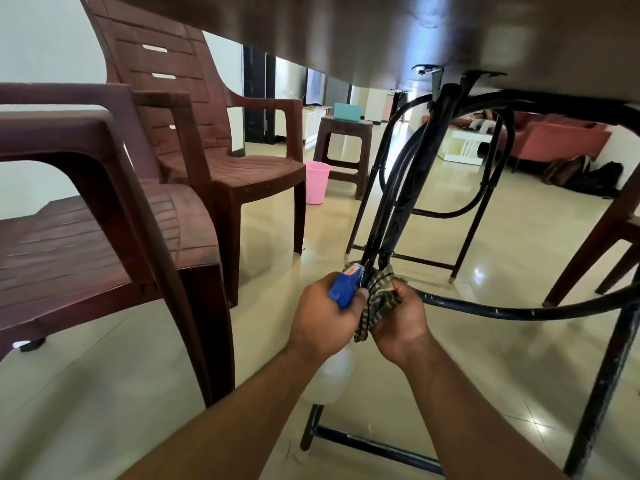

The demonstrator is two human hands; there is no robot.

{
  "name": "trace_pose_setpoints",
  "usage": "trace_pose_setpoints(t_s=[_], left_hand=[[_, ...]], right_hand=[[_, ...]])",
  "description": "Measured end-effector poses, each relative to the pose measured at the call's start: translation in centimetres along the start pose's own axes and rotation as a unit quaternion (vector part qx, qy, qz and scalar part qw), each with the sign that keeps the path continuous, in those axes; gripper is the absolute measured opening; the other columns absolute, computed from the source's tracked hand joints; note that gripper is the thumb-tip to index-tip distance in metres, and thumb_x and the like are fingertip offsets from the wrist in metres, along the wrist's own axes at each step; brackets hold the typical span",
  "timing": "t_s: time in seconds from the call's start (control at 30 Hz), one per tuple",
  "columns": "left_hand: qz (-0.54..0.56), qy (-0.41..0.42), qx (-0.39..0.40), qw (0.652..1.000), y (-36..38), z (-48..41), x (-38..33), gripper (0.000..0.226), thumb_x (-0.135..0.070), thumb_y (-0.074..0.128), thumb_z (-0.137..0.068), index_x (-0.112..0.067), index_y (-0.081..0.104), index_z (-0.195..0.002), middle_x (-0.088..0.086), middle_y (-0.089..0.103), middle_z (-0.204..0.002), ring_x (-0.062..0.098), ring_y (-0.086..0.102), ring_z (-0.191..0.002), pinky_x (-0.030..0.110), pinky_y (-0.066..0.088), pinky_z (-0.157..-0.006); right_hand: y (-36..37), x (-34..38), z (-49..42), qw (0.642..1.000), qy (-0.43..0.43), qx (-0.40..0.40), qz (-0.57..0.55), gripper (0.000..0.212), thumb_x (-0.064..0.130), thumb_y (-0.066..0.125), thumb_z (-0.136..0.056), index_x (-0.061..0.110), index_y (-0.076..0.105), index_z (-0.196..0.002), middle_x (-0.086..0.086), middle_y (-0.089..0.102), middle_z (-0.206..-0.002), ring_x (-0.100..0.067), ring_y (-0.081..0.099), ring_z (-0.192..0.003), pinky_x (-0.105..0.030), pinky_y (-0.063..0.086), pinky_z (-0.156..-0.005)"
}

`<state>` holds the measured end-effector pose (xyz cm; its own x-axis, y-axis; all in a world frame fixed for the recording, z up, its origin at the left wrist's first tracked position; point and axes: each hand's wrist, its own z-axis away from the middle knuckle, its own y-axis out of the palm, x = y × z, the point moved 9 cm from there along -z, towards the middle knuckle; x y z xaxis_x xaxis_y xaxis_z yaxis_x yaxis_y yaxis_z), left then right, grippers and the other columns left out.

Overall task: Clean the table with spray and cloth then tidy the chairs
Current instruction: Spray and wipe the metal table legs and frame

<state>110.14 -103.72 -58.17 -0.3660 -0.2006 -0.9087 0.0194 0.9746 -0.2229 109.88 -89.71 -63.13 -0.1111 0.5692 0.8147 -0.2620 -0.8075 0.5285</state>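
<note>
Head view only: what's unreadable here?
Table: top surface unseen, head camera sits below it.
Spray bottle: trigger hidden by left hand; body blurred.
Cloth: bunched in right hand, contact with table leg unclear.
Near chair: cut off by left edge.

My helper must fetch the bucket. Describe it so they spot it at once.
Look past the two brown armchairs on the left to the brown plastic stool beyond. The bucket stands on the tiled floor by the stool's left leg, bright pink among brown furniture.
</note>
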Motion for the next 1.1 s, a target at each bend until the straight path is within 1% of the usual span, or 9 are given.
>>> trace_pose_setpoints(t_s=[0.1, 0.17, 0.23, 0.33, 0.5, 0.67, 0.87, 0.97, 1.1], left_hand=[[-0.016, -0.033, 0.038, 0.999, 0.6, 1.5, 2.1, 0.015, -0.023, 0.068, -0.094, -0.028, 0.059, -0.083, -0.004, 0.063, -0.071, 0.011, 0.059, -0.063, 0.023, 0.050, -0.060], [-0.039, -0.069, 0.058, 0.995, 0.9, 2.7, 4.3, 0.008, -0.028, 0.067, -0.089, -0.025, 0.062, -0.083, -0.003, 0.064, -0.071, 0.015, 0.061, -0.064, 0.033, 0.057, -0.065], [-0.052, -0.097, 0.080, 0.991, 0.8, 3.7, 6.4, 0.027, -0.044, 0.063, -0.076, -0.020, 0.066, -0.087, -0.001, 0.064, -0.070, 0.022, 0.059, -0.064, 0.045, 0.058, -0.072], [-0.082, -0.143, 0.124, 0.979, 1.0, 5.1, 9.5, 0.038, -0.045, 0.060, -0.071, -0.011, 0.068, -0.087, 0.013, 0.068, -0.075, 0.030, 0.063, -0.066, 0.052, 0.057, -0.071], [-0.110, -0.185, 0.154, 0.964, 0.5, 7.6, 11.7, 0.007, -0.032, 0.070, -0.082, -0.024, 0.068, -0.082, 0.001, 0.070, -0.075, 0.022, 0.068, -0.069, 0.043, 0.061, -0.069], [-0.114, -0.191, 0.133, 0.966, 0.2, 7.6, 13.2, 0.012, -0.026, 0.065, -0.081, -0.018, 0.069, -0.089, 0.010, 0.071, -0.078, 0.031, 0.069, -0.074, 0.050, 0.061, -0.071], [-0.163, -0.262, 0.183, 0.933, 0.6, 10.6, 16.8, 0.013, -0.026, 0.065, -0.081, -0.017, 0.067, -0.091, 0.007, 0.072, -0.085, 0.024, 0.072, -0.077, 0.047, 0.062, -0.074], [-0.163, -0.312, 0.216, 0.911, 0.9, 11.9, 18.5, 0.011, -0.022, 0.065, -0.086, -0.018, 0.063, -0.096, 0.008, 0.072, -0.093, 0.025, 0.073, -0.084, 0.043, 0.063, -0.077], [-0.176, -0.325, 0.217, 0.904, 1.0, 12.4, 18.8, 0.012, -0.027, 0.067, -0.087, -0.022, 0.066, -0.098, 0.004, 0.073, -0.092, 0.021, 0.073, -0.082, 0.038, 0.063, -0.079]], right_hand=[[-0.5, -2.0, 0.4, 0.995, 0.049, -0.017, 0.089, 0.044, 0.034, 0.038, -0.104, 0.007, 0.071, -0.114, -0.014, 0.076, -0.107, -0.026, 0.072, -0.098, -0.039, 0.053, -0.081], [-0.7, -2.2, 0.7, 0.995, 0.060, -0.025, 0.081, 0.040, 0.031, 0.041, -0.103, 0.006, 0.069, -0.115, -0.014, 0.077, -0.101, -0.027, 0.073, -0.095, -0.038, 0.054, -0.077], [-1.2, -0.6, 0.6, 0.999, 0.017, -0.030, -0.005, 0.034, 0.029, 0.044, -0.101, 0.006, 0.067, -0.112, -0.011, 0.077, -0.092, -0.024, 0.073, -0.083, -0.036, 0.054, -0.072], [-1.3, 0.1, 0.3, 0.998, -0.004, -0.023, -0.066, 0.036, 0.027, 0.044, -0.099, 0.008, 0.070, -0.115, -0.012, 0.076, -0.104, -0.025, 0.070, -0.093, -0.037, 0.052, -0.083], [-3.0, -8.3, 0.8, 0.979, 0.129, -0.048, 0.152, 0.039, 0.022, 0.038, -0.103, 0.002, 0.069, -0.114, -0.015, 0.076, -0.102, -0.030, 0.070, -0.100, -0.041, 0.055, -0.088], [-3.5, -4.7, -0.1, 0.997, 0.052, -0.060, -0.004, 0.040, 0.023, 0.036, -0.104, 0.003, 0.066, -0.120, -0.020, 0.072, -0.116, -0.033, 0.065, -0.106, -0.043, 0.053, -0.090], [-4.6, -8.7, 0.4, 0.992, 0.092, -0.065, 0.054, 0.045, 0.024, 0.032, -0.105, 0.002, 0.070, -0.114, -0.019, 0.074, -0.108, -0.031, 0.073, -0.096, -0.042, 0.057, -0.084], [-5.1, -8.6, -0.3, 0.992, 0.044, -0.112, -0.028, 0.044, 0.030, 0.036, -0.104, 0.005, 0.068, -0.122, -0.017, 0.071, -0.119, -0.034, 0.065, -0.115, -0.049, 0.049, -0.104], [-5.8, -13.0, -0.1, 0.976, 0.141, -0.124, 0.112, 0.042, 0.033, 0.042, -0.105, 0.005, 0.072, -0.112, -0.018, 0.076, -0.102, -0.034, 0.069, -0.103, -0.049, 0.056, -0.095]])
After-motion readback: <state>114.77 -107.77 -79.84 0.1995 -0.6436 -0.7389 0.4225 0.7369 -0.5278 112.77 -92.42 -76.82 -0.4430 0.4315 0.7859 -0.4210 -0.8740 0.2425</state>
